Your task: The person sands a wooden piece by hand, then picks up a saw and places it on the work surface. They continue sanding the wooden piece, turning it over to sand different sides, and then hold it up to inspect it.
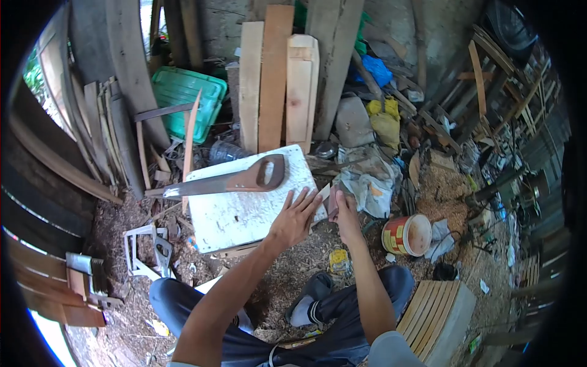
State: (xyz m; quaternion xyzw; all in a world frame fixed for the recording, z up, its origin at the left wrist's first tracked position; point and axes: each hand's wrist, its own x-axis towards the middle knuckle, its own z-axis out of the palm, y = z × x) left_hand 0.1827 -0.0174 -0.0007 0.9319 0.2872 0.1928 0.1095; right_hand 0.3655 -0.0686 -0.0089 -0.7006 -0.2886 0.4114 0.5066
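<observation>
My left hand (292, 219) lies flat with fingers spread on the right part of a white, scuffed board (223, 214). Its fingertips reach a small pale wood piece (324, 194) at the board's right edge. My right hand (348, 219) is closed around a small reddish-brown block (333, 203), held upright against that wood piece; its exact kind is unclear. A handsaw (241, 181) with a brown wooden handle rests across the back of the board, its blade extending past the left edge.
A hacksaw-like white frame (131, 251) and another saw handle (162, 251) lie on the littered ground at left. A paint bucket (408, 235) stands right, near slatted wood (430, 315). Planks (276, 79) and a green crate (186, 101) lean at the back.
</observation>
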